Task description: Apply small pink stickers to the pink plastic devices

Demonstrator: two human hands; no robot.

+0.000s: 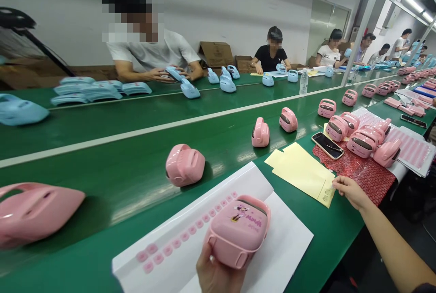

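Note:
My left hand [221, 272] is closed around a rounded pink handled device [238, 234], tilted so its cartoon mouse print and lettering face up. It is above a white sheet [286, 238] bearing rows of small pink stickers [185, 236]. Off to the right, my right hand [352, 191] pinches at the corner of a pale yellow sheet [299, 166]. A tiny whitish bit shows at those fingertips, too small to name. Small print marks the sheet near that corner.
Pink devices [185, 164] stand along the green conveyor belt [136, 188]. More pink devices [364, 141] cluster on red bubble wrap [361, 172], beside a phone [327, 145]. Across the belt, co-workers handle blue devices [189, 88]. A water bottle [303, 82] stands near the white dividing strip.

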